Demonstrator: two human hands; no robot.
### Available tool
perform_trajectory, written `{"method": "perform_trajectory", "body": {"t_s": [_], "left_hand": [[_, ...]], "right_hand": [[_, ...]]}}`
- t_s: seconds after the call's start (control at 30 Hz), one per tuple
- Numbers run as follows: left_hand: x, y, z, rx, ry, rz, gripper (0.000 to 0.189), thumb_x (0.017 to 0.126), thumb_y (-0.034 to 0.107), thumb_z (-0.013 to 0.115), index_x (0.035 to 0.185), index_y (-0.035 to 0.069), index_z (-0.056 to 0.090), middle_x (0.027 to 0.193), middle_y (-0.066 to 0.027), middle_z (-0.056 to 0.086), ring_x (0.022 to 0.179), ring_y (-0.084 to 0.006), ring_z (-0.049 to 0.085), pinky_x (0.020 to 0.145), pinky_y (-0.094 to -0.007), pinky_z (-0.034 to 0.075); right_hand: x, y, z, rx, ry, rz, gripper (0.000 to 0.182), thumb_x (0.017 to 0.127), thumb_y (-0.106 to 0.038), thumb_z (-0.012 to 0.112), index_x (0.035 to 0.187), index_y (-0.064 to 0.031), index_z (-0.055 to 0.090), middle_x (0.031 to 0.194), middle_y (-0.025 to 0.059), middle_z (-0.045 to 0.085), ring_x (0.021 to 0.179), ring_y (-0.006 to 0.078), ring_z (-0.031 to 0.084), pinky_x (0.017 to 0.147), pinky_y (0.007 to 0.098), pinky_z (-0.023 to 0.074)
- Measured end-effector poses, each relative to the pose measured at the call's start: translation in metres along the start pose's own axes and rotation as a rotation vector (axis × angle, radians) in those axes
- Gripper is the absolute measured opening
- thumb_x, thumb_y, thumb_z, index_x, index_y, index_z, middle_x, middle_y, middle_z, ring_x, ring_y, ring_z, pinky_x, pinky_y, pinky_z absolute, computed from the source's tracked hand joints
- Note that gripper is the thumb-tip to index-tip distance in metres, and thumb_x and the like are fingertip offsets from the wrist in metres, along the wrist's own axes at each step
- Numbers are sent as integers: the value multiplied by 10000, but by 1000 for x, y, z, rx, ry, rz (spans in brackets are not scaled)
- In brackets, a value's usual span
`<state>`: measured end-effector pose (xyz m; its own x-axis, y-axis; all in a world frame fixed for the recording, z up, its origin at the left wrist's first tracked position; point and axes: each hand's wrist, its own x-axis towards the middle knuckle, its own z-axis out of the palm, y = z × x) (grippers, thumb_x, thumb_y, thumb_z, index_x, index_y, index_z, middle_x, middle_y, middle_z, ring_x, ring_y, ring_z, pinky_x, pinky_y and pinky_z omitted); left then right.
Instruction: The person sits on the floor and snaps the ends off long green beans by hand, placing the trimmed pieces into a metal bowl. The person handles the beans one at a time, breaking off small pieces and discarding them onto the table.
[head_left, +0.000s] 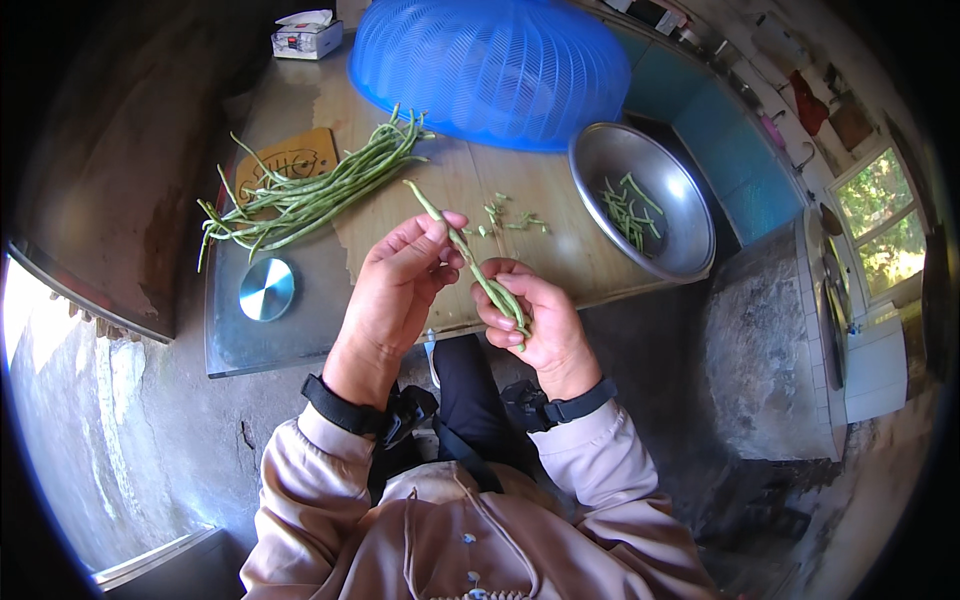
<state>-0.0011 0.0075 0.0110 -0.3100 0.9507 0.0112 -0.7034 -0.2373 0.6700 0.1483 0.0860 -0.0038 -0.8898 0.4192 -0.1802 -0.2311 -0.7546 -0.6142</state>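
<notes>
Between my hands, above the table's front edge, runs a green long bean (468, 255). My left hand (409, 259) pinches its upper length between thumb and fingers, and the tip sticks out beyond. Lower down, my right hand (536, 307) grips the bean together with several bean pieces (510, 304) in its curled fingers. A bundle of whole long beans (322, 187) lies on the table to the left, partly over a wooden board (289, 161). Short bean scraps (514, 217) are scattered beyond my hands. To the right, a tilted metal bowl (686, 202) holds broken bean pieces (630, 214).
A large blue mesh food cover (487, 71) stands at the back of the table (420, 300). A tissue box (307, 37) sits at the far left corner. Near the left front edge lies a round shiny metal disc (267, 289). A tiled counter (772, 360) is at right.
</notes>
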Motion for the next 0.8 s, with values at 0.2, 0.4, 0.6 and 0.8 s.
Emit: {"method": "perform_trajectory", "body": {"t_s": [0.2, 0.4, 0.6, 0.8], "left_hand": [[-1, -9, 2, 81, -28, -14, 173, 871, 160, 513, 981, 42, 574, 779, 6, 537, 720, -93, 509, 666, -232, 418], [-2, -11, 5, 12, -49, 49, 173, 860, 150, 531, 971, 27, 580, 813, -12, 561, 716, -86, 507, 677, -229, 412], [-3, -10, 0, -1, -9, 34, 180, 856, 153, 538, 967, 21, 591, 827, -14, 579, 723, -81, 503, 688, -225, 400], [-7, -20, 0, 91, 50, 62, 209, 842, 177, 568, 990, 35, 604, 809, -2, 602, 718, -72, 501, 683, -218, 399]], "right_hand": [[-17, -7, 26, -263, 43, -9, 269, 803, -157, 479, 994, 22, 544, 655, 7, 472, 482, 40, 367, 417, 162, 274], [-16, 0, 26, -382, 162, -107, 226, 810, -112, 437, 985, -15, 542, 609, -32, 418, 464, 28, 337, 411, 167, 262], [-13, 3, 20, -327, 254, -168, 220, 859, -191, 464, 999, -34, 530, 606, -38, 403, 466, 22, 334, 413, 166, 262], [-20, 10, 30, -526, 277, -302, 153, 840, -188, 572, 871, -38, 563, 594, -60, 420, 487, 11, 359, 432, 162, 288]]}}
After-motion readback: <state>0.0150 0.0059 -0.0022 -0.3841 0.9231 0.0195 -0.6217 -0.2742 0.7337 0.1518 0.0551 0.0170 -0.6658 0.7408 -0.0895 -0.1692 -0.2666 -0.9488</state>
